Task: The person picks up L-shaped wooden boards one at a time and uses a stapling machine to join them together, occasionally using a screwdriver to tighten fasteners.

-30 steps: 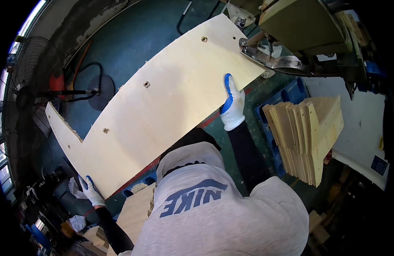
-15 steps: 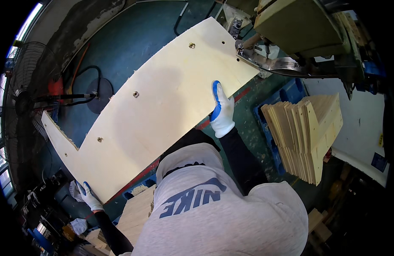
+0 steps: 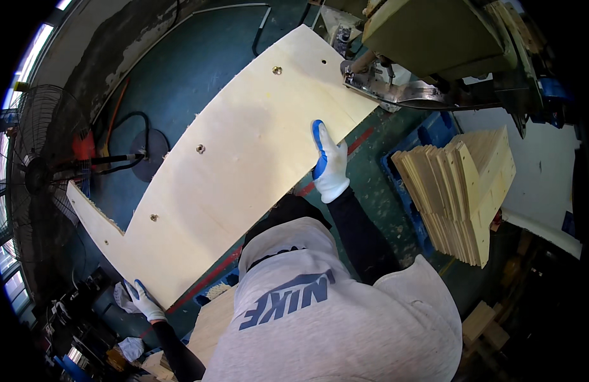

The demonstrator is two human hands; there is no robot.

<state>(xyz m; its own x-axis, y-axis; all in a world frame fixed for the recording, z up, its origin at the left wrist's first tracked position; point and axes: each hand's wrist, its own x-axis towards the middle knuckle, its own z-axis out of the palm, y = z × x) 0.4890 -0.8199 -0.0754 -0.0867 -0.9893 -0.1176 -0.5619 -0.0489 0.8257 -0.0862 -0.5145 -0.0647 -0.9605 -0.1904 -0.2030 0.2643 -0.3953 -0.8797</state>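
Note:
A large pale plywood panel (image 3: 243, 159) with a curved far edge and a notched left end slants across the view. Several metal insert nuts, one of them a mid-panel nut (image 3: 201, 149), sit in its face. My left hand (image 3: 145, 302), in a white and blue glove, grips the panel's lower left corner. My right hand (image 3: 331, 167), gloved alike, holds the near edge, thumb on top and fingers hidden underneath. The panel's right end lies at the metal arm (image 3: 422, 94) of a green machine (image 3: 438, 38), which covers its corner. One open hole (image 3: 323, 62) shows beside it.
At right, a stack of cut plywood panels (image 3: 457, 197) stands on a blue pallet (image 3: 434, 137). More plywood (image 3: 211, 325) lies low by my left side. A black fan (image 3: 36, 172) and its round base (image 3: 149, 155) are at left.
The panel's right end has moved in under the machine's arm, so a corner hole seen before is now covered. Both hands keep their hold. The whole view has shifted slightly.

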